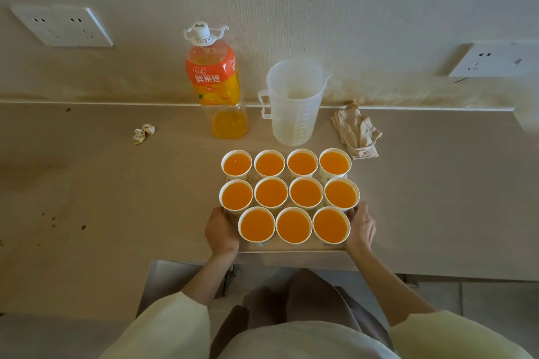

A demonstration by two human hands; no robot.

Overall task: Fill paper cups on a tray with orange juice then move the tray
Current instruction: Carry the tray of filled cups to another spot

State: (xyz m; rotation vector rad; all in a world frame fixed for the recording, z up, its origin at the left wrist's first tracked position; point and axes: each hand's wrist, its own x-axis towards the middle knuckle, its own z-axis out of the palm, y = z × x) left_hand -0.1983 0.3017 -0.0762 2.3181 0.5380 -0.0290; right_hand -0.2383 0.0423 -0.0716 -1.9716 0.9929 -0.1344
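Beige bench [116, 183], front edge: your eleven cups [306, 194] look full. Your left hand [221, 230] and right hand [361, 227] grip the tray [309, 246] sides; only moving it remains.

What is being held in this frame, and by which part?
The tray: the left hand grips its left edge, the right hand its right edge.
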